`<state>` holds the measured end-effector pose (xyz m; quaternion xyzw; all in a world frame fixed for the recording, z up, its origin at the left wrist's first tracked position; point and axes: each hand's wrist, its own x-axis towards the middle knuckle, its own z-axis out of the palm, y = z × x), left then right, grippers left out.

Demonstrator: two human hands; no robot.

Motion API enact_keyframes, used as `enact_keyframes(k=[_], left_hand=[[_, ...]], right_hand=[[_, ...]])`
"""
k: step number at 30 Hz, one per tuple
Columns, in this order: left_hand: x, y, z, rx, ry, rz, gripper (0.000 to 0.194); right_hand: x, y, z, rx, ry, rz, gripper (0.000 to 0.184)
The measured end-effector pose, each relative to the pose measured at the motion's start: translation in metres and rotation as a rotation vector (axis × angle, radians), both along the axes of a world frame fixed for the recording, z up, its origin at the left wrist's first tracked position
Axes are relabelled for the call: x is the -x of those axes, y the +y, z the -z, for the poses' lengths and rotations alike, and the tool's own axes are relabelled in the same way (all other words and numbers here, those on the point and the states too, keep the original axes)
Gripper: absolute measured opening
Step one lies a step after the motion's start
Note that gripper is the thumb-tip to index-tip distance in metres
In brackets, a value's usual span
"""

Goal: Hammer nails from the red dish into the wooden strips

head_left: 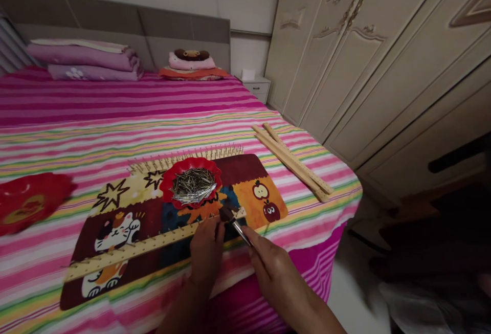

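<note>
My right hand (270,257) is wrapped round a hammer (241,232) with a dark head and a shiny metal neck. Its head is over the right part of a pale wooden strip (153,243), close to my left fingertips. My left hand (207,252) is closed at the strip's near edge; whatever its fingers pinch is hidden. Thin nails stand along the strip, which also has rows of small holes. Beyond both hands, a red scalloped dish (165,191) full of loose nails rests on a patterned mat (245,170).
A second strip (180,159), bristling with nails, lies along the mat's far edge. Several bare wooden strips (291,162) are stacked crosswise on the right. At left is a red plastic piece (34,201). The striped bed (326,231) drops off toward the wardrobe (333,42).
</note>
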<state>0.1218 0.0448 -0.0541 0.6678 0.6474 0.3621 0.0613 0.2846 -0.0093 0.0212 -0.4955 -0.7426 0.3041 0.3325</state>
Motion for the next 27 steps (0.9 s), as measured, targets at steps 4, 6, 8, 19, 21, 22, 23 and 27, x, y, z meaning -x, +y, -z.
enact_keyframes(k=[4,6,8,19,21,22,23,27], left_hand=[[0.0,0.0,-0.001,-0.018,0.007,0.003,0.019],[0.001,0.0,-0.001,-0.026,0.012,0.005,0.019],[0.0,0.0,0.0,-0.031,0.008,0.007,0.018],[0.02,-0.01,-0.027,-0.019,-0.081,0.037,0.02],[0.033,-0.003,-0.043,-0.008,-0.042,-0.019,0.022],[0.039,0.004,-0.051,0.006,-0.003,-0.056,0.022],[0.044,0.013,-0.058,0.036,0.057,-0.073,0.021],[0.052,0.057,-0.079,0.238,0.31,-0.048,0.023]], right_hand=[[0.002,0.0,-0.002,-0.016,-0.009,0.002,0.05],[0.002,-0.001,-0.005,0.011,-0.015,-0.006,0.049],[0.001,-0.004,-0.007,0.023,0.021,-0.003,0.047],[-0.062,-0.051,0.056,0.368,0.457,0.668,0.043],[-0.066,-0.061,0.073,0.479,0.621,0.79,0.046],[-0.067,-0.065,0.079,0.536,0.698,0.83,0.049],[-0.067,-0.068,0.084,0.583,0.758,0.858,0.053],[-0.065,-0.068,0.09,0.634,0.824,0.857,0.064]])
